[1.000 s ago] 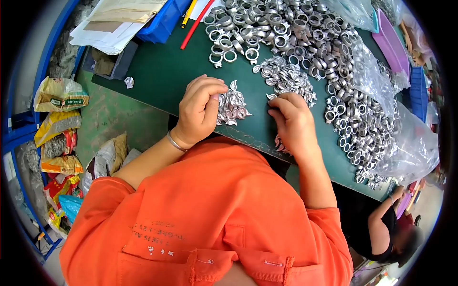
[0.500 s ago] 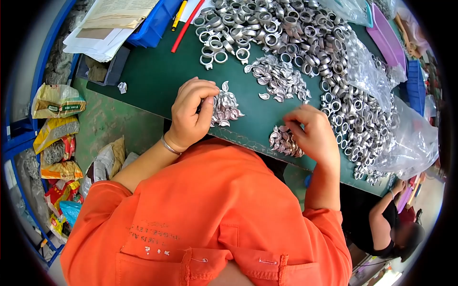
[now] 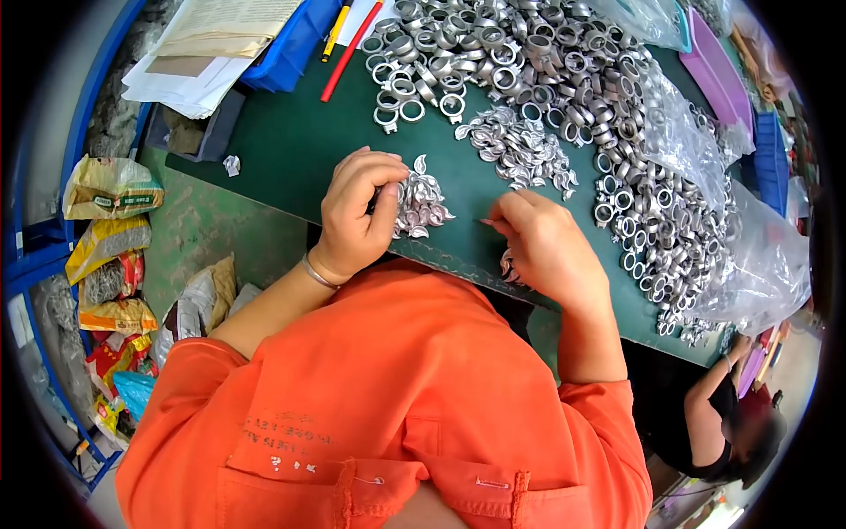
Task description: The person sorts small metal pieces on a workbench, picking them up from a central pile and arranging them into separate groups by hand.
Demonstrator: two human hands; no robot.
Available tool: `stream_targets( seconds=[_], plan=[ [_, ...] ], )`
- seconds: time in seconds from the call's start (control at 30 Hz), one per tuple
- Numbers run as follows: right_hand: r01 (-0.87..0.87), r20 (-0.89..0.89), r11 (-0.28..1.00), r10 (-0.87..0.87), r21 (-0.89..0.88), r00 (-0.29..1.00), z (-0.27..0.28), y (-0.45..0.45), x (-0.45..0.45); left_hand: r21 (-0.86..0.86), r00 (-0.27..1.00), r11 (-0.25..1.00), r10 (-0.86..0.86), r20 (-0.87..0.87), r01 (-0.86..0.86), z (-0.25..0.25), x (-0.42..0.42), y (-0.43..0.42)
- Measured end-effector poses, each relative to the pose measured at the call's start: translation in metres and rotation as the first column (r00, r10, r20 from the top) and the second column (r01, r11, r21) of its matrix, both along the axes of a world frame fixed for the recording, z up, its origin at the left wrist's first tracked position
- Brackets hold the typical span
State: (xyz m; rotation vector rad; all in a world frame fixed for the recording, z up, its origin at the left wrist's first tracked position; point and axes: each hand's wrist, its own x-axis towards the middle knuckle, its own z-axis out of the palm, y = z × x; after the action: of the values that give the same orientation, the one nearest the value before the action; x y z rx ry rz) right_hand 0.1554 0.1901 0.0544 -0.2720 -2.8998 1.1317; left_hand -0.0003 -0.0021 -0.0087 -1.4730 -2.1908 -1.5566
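Note:
Small silvery leaf-shaped pieces (image 3: 421, 204) form a pile by the table's front edge. My left hand (image 3: 359, 210) rests at that pile's left side, fingers curled and closed, and anything between them is hidden. My right hand (image 3: 545, 240) is closed in a pinch, its fingertips pointing left over the green table top; a tiny object seems to show at the tips but is too small to make out. Under it, a second small pile of leaf pieces (image 3: 508, 267) is mostly covered. A larger leaf pile (image 3: 520, 148) lies farther back, in front of many metal rings (image 3: 564, 66).
Clear plastic bags (image 3: 760, 269) lie at the right, near a purple tray (image 3: 716, 70). At the back left are a blue bin (image 3: 286, 53), papers (image 3: 198, 70), a red pencil (image 3: 351, 51) and a grey box (image 3: 210, 132). A co-worker (image 3: 718, 419) sits at lower right.
My right hand went from the large leaf pile to the small front pile, then moved left and now covers most of it. My left hand stayed beside its pile. The view shifted slightly.

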Motion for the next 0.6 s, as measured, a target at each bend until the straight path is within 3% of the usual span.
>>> stream_targets(
  seconds=[0.07, 0.13, 0.2, 0.27, 0.37, 0.47, 0.6],
  plan=[
    [0.015, -0.040, 1.000, -0.015, 0.006, 0.999, -0.002, -0.012, -0.013, -0.010, 1.000, 1.000, -0.007, -0.005, 0.006, 0.001, 0.000, -0.001],
    [-0.045, -0.228, 0.996, 0.025, -0.082, 0.973, -0.008, -0.025, -0.029, -0.014, 1.000, 1.000, -0.027, -0.008, 0.027, 0.005, 0.000, 0.000],
    [-0.034, -0.312, 0.975, -0.038, -0.222, 0.949, -0.013, -0.043, -0.045, -0.080, 0.993, 0.994, -0.082, -0.087, 0.075, 0.014, 0.000, 0.001],
    [-0.006, -0.358, 0.976, -0.074, -0.218, 0.931, -0.020, -0.044, -0.049, -0.081, 0.996, 0.995, -0.067, -0.057, 0.062, 0.010, 0.001, 0.002],
    [0.191, -0.315, 0.981, -0.168, 0.044, 0.934, -0.017, -0.024, -0.036, -0.117, 0.997, 0.992, -0.056, -0.061, 0.048, 0.008, 0.000, 0.003],
    [0.295, -0.210, 0.899, -0.236, 0.325, 0.949, -0.018, 0.000, -0.010, -0.146, 0.994, 0.988, -0.063, -0.087, 0.050, 0.008, 0.001, 0.003],
    [0.265, -0.156, 0.900, -0.224, 0.346, 0.962, -0.028, 0.007, 0.002, -0.115, 0.996, 0.992, -0.058, -0.062, 0.050, 0.007, 0.001, 0.003]
  ],
)
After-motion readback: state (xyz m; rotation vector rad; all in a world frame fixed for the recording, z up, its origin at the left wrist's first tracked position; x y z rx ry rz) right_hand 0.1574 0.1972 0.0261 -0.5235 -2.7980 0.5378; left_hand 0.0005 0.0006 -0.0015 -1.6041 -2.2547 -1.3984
